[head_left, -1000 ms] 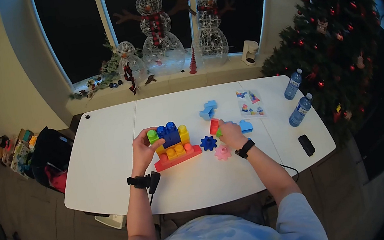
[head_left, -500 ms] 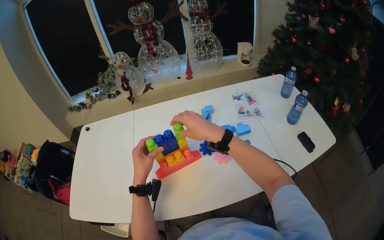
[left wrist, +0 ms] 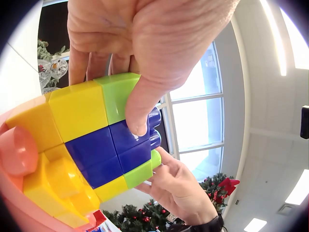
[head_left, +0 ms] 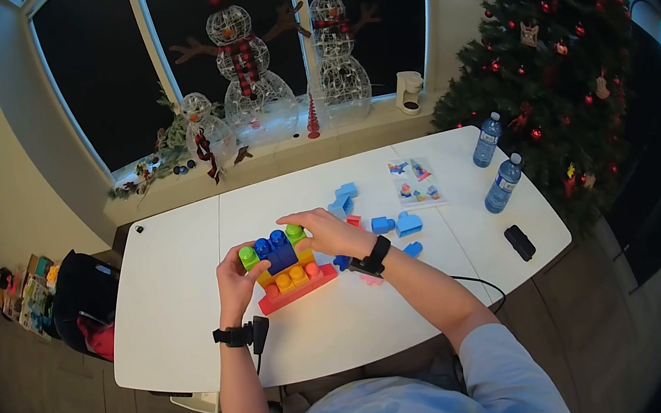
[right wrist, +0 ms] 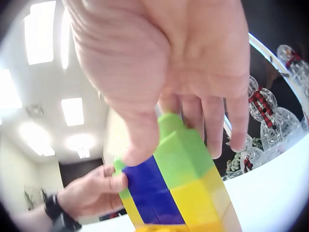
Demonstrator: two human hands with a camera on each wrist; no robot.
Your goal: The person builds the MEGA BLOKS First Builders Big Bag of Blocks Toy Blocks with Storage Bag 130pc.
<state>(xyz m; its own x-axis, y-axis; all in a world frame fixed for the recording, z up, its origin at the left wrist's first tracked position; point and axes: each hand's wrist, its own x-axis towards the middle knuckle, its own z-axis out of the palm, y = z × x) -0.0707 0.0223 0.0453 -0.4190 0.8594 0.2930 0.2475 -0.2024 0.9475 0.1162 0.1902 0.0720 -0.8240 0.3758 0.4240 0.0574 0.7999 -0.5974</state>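
Observation:
A wall of toy building blocks stands on the white table (head_left: 168,314). Its long coral base (head_left: 296,295) carries a yellow-orange row, and above that dark blue blocks (head_left: 280,257) sit between yellow columns. A green block (left wrist: 116,94) tops the left column; another green block (right wrist: 186,154) tops the right one. My left hand (head_left: 235,286) grips the left column's top, thumb across the blue front and fingers behind. With my right hand (head_left: 334,233) I hold the right green block, thumb on its front side, fingers curving over the back.
Right of the wall lie light blue blocks (head_left: 409,224), a red block (head_left: 354,221), a blue gear (head_left: 341,262) and a pink gear (head_left: 371,279). Behind them is a picture sheet (head_left: 418,183). Two water bottles (head_left: 503,185) and a black case (head_left: 520,243) stand farther right; a cable (head_left: 489,284) crosses the edge.
My right hand has brought the green block from the loose pieces leftward onto the right yellow column. My left hand has kept its grip on the wall's left side.

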